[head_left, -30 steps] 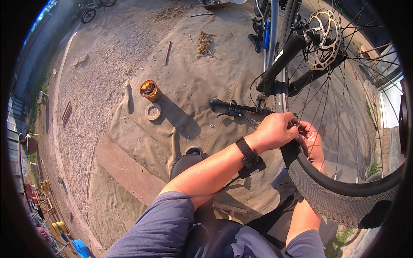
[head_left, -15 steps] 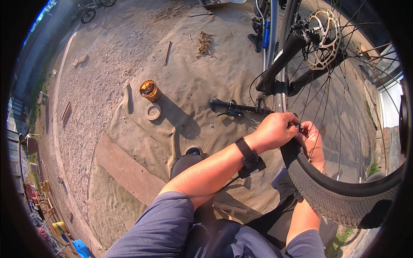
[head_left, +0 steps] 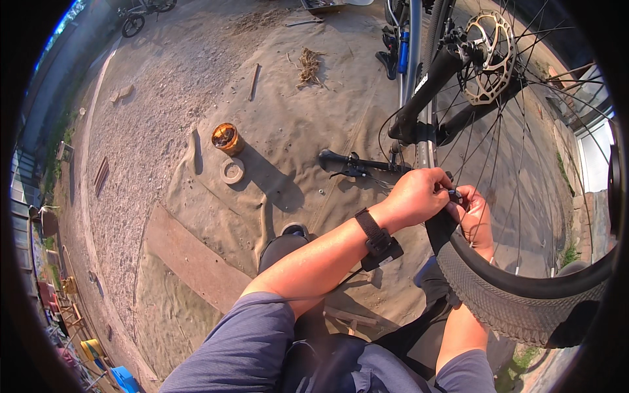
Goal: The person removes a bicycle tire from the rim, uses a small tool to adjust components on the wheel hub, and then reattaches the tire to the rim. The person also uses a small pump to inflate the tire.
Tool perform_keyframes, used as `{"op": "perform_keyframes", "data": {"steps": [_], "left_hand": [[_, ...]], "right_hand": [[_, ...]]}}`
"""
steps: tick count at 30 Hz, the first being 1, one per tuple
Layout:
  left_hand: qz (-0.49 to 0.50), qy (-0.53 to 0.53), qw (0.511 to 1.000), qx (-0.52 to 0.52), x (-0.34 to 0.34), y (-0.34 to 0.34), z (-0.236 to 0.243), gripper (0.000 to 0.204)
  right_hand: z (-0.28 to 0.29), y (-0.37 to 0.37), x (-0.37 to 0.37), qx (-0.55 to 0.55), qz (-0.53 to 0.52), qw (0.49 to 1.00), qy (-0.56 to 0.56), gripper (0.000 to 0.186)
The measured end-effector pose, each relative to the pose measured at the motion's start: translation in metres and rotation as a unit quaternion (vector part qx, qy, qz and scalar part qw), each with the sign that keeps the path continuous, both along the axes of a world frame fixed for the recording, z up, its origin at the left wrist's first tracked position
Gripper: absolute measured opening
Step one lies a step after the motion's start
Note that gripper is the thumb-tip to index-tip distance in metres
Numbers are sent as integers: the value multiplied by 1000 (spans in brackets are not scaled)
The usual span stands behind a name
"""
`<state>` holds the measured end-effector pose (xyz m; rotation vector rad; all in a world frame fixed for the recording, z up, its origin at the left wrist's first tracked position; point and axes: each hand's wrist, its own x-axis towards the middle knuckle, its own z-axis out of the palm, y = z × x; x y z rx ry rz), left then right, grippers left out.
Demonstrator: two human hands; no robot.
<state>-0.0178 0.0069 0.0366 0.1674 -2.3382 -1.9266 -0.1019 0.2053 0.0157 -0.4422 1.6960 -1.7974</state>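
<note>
A bicycle wheel with thin spokes stands at my right, its knobbly black tyre [head_left: 504,308] curving around the black rim [head_left: 517,283]. Both my hands meet at the near left side of this wheel. My left hand [head_left: 422,193], a black strap on its wrist, is closed with the fingertips pinched beside the rim. From the spoke side my right hand [head_left: 475,219] comes up, its thumb and fingers pinched too. Between the fingertips shows a small dark piece [head_left: 454,194], too small to name. Above the hands runs a bare pale strip of rim [head_left: 427,154].
Beyond are the black fork [head_left: 429,98], brake disc [head_left: 487,57] and handlebar grip [head_left: 335,157], low by the ground sheet. An orange tin [head_left: 227,139] and a pale ring [head_left: 232,170] stand left of it. A brown board [head_left: 190,255] lies nearer me.
My fingers have shifted slightly around the small dark piece, which shows a little more now. The wheel and the things on the ground look the same.
</note>
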Motion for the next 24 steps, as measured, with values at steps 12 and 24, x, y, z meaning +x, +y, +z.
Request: {"op": "perform_keyframes", "data": {"steps": [12,24], "left_hand": [[52,10,996,-67,0,7,-1,33],[67,-1,984,-163,-5,13,15,47]], "right_hand": [[-4,-9,8,4,-57,997,43,19],[1,-14,11,-29,-65,997,22,21]]}}
